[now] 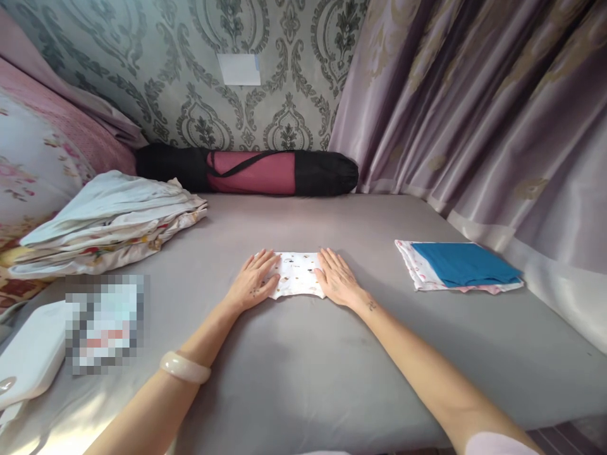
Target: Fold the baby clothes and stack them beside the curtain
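Observation:
A small white cloth (296,278) with a scattered print lies flat on the grey sheet (303,360) in the middle of the view. My left hand (255,279) rests on its left edge, fingers stretched forward and thumb on the fabric. On the right edge lies my right hand (337,278), also flat, its thumb pointing inward over the cloth. Neither hand grips anything. Off to the right, a folded blue cloth (467,264) sits on top of a folded white and pink printed cloth (410,265).
A stack of folded fabric (114,218) is at the left, with a white device (35,347) and a pixelated object (109,325) nearer. A black and pink rolled bag (253,172) lies along the wall. Curtains (427,101) hang at the right.

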